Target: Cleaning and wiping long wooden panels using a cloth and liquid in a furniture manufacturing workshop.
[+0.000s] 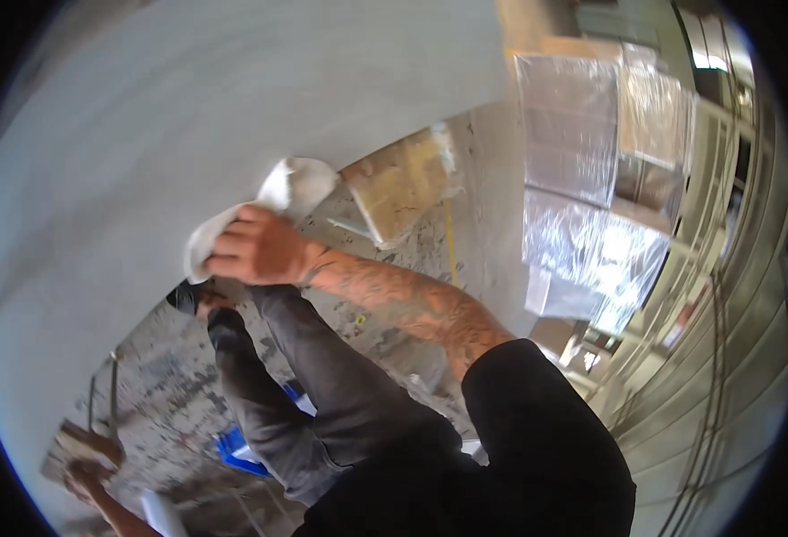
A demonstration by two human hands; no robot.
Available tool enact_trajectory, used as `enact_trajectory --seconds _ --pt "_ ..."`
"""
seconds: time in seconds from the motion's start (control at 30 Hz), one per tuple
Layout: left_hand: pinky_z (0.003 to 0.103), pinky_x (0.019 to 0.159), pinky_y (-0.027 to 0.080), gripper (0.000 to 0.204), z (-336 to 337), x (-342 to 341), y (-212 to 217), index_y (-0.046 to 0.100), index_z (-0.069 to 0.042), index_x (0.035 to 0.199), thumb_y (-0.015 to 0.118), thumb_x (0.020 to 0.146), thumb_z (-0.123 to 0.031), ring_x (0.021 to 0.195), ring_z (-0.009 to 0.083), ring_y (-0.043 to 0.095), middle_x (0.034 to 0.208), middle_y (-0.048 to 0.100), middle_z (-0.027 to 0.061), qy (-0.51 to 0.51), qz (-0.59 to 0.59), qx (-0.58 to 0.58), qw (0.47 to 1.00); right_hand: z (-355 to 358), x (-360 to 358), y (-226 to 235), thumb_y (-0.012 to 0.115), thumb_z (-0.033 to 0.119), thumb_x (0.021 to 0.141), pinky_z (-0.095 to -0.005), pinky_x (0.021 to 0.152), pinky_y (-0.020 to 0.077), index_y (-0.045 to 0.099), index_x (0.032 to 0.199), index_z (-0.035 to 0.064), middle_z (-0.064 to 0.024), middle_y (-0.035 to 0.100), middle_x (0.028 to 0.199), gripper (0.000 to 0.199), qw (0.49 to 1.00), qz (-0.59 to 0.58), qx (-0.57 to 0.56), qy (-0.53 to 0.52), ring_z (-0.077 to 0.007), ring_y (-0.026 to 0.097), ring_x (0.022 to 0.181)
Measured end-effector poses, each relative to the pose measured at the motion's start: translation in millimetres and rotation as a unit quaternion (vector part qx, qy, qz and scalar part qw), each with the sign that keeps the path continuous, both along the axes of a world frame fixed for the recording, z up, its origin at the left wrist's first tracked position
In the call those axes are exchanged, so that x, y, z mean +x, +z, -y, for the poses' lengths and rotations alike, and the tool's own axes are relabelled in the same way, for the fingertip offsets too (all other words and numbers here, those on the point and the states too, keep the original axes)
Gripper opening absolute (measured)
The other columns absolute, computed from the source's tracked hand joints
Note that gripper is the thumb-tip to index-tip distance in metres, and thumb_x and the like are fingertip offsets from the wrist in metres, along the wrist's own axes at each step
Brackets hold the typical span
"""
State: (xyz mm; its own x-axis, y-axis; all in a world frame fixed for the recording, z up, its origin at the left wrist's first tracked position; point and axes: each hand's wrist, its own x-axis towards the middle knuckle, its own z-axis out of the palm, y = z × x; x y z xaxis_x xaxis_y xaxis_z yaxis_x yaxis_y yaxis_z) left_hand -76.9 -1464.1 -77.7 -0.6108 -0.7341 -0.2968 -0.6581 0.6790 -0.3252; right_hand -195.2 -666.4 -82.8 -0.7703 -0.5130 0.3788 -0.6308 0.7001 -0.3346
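Note:
A white cloth (300, 185) lies bunched against a large smooth grey panel (278, 80). My right hand (255, 248) is closed on the cloth and presses it near the panel's lower edge; the fingers curl over it. The tattooed right forearm reaches in from the right. At the far lower left, my left hand (89, 479) is beside a brown block-like piece (88, 445) below the panel's edge. Its fingers are small and blurred, so whether they grip the piece is unclear.
Past the panel's edge, a worn yellowish board (403, 183) lies over the stained floor (166, 376). Blue objects (242, 450) sit by my legs. Cartons in clear wrap (573, 134) are stacked at the right, next to a pale ribbed wall (743, 430).

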Motion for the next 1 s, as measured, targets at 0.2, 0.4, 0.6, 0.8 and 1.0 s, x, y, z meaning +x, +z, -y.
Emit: enact_trajectory --seconds 0.2,0.4,0.6,0.8,1.0 --pt "0.053 0.08 0.051 0.073 -131 -19 -63 0.051 -0.002 0.131 0.056 0.093 -0.064 0.092 0.0408 0.059 0.106 0.061 0.0231 -0.177 -0.214 -0.376 0.884 -218 38 -7 0.071 0.021 0.081 -0.0302 0.071 0.0484 0.072 0.094 0.0215 0.0056 0.056 0.086 0.013 0.982 0.066 0.151 -0.092 -0.0128 0.06 0.077" --pt "0.044 0.11 0.043 0.053 -541 -96 -24 0.043 0.006 0.136 0.068 0.09 0.004 0.123 0.0309 0.055 0.134 0.053 0.0213 -0.378 -0.444 0.169 0.795 -301 80 49 0.07 0.008 0.085 -0.0334 0.067 0.0533 0.067 0.098 0.0128 -0.0025 0.06 0.092 0.014 0.959 0.18 -0.006 -0.22 -0.0197 0.063 0.077" --pt "0.047 0.107 0.038 0.042 -835 -200 8 0.057 -0.002 0.135 0.064 0.093 -0.004 0.128 0.0347 0.046 0.137 0.052 0.019 -0.475 -0.37 0.355 0.715 -359 82 -1 0.062 0.023 0.102 -0.0285 0.067 0.0495 0.059 0.106 0.0011 -0.0021 0.061 0.093 0.022 0.612 0.06 -0.432 -0.66 -0.0116 0.056 0.076" --pt "0.049 0.115 0.027 0.047 -966 -206 -16 0.052 -0.006 0.139 0.06 0.093 -0.015 0.131 0.0347 0.042 0.138 0.051 0.0147 -0.489 -0.335 0.394 0.702 -358 24 -29 0.077 0.032 0.088 -0.0318 0.068 0.0521 0.067 0.097 -0.0034 -0.0093 0.07 0.082 0.037 0.509 0.121 -0.422 -0.74 -0.0162 0.064 0.072" --pt "0.05 0.114 0.028 0.051 -982 -198 -21 0.052 -0.009 0.138 0.062 0.089 -0.014 0.13 0.0332 0.042 0.138 0.05 0.0126 -0.545 -0.319 0.316 0.708 -472 32 -46 0.075 0.022 0.091 -0.0292 0.058 0.0456 0.074 0.09 -0.0001 -0.0039 0.071 0.078 0.022 0.44 0.103 -0.499 -0.74 -0.009 0.057 0.065"
